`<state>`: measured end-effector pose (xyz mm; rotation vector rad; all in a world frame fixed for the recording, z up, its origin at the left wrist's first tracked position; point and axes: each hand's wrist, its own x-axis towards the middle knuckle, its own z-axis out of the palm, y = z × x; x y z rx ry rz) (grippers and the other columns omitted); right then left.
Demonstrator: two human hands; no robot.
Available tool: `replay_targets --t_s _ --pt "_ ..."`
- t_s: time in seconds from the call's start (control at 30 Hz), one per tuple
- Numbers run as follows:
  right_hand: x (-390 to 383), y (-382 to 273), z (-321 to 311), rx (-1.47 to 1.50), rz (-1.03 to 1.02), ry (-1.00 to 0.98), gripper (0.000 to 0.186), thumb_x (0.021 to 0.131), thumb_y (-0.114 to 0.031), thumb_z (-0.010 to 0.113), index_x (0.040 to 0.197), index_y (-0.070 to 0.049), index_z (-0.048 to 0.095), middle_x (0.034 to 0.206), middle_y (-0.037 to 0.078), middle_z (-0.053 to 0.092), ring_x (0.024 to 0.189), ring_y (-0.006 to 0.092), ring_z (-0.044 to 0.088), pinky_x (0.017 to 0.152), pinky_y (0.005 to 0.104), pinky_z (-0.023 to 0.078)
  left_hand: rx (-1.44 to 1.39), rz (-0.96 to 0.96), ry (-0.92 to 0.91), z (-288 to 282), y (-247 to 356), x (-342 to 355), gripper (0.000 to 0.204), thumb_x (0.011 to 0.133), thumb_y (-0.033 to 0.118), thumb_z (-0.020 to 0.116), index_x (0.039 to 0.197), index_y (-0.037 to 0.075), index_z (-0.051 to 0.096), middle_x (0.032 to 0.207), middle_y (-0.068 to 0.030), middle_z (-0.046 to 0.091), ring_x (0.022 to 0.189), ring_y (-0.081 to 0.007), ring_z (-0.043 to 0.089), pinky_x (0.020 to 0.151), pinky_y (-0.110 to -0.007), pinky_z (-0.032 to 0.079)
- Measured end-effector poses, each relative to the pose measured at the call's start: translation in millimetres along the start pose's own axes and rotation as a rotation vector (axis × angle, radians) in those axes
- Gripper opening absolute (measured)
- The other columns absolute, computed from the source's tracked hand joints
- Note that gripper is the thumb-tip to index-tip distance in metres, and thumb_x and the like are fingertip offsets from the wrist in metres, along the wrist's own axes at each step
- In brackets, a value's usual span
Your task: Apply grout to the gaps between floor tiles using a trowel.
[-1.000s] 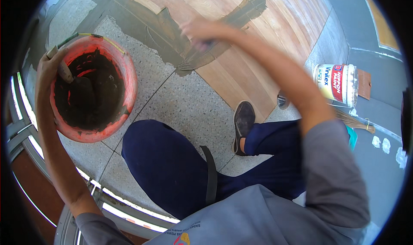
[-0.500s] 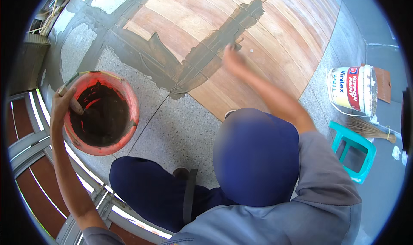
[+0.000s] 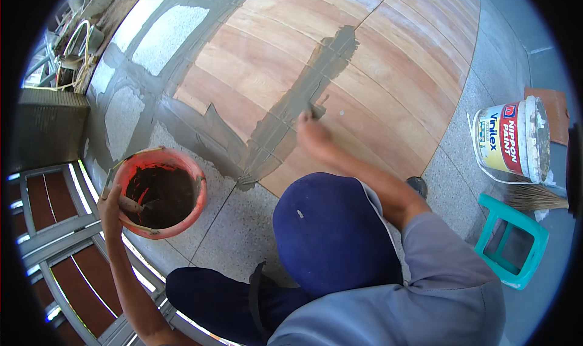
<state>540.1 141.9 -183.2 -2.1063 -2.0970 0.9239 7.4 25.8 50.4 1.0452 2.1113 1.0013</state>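
Observation:
My left hand (image 3: 110,211) grips the rim of a red bucket (image 3: 197,206) at the left, with its fingers on the edge. Dark grey-brown wet mortar (image 3: 176,191) fills part of it, and a trowel (image 3: 130,204) leans inside, handle by my hand. My right hand (image 3: 314,136) is closed and blurred, low over the wood-look tiles (image 3: 376,103). A small dark piece shows at its fingertips; its kind cannot be made out. Just left of that hand runs a wide smear of grey grout (image 3: 297,97) across the tile joints. More grout (image 3: 209,136) lies along the tiles' left edge.
Speckled grey floor (image 3: 237,230) surrounds the tiles. At the right stand a white paint bucket (image 3: 507,142), a teal plastic stool (image 3: 516,243) and a straw broom (image 3: 531,197). A slatted metal gate (image 3: 73,236) borders the left. A blue cap (image 3: 334,233) covers the lower middle.
The whole view has shifted, so the bucket and tiles sit lower. My right hand has moved slightly back along the grout smear. My left hand stays on the bucket.

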Motion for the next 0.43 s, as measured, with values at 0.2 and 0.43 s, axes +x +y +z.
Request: replay_targets --t_s 0.2,0.43 --pt "85 19 -94 0.172 -0.016 0.215 0.030 0.095 -0.019 0.048 0.102 0.002 0.067 0.102 0.027 0.071 0.096 0.0424 0.071 0.081 0.0527 0.057 -0.105 0.099 0.039 16 89 46 0.021 0.090 0.022 0.075 0.093 0.003 0.068 0.085 -0.0021 0.066 0.074 -0.0114 0.062 0.071 -0.028 0.051" --pt "188 108 -170 -0.002 0.064 0.238 0.032 0.093 -0.023 0.051 0.110 -0.004 0.069 0.110 0.027 0.069 0.103 0.0412 0.069 0.088 0.0519 0.055 -0.227 0.268 0.052 79 173 106 0.019 0.088 0.020 0.077 0.098 0.006 0.070 0.090 -0.0023 0.065 0.081 -0.0096 0.061 0.075 -0.028 0.050"
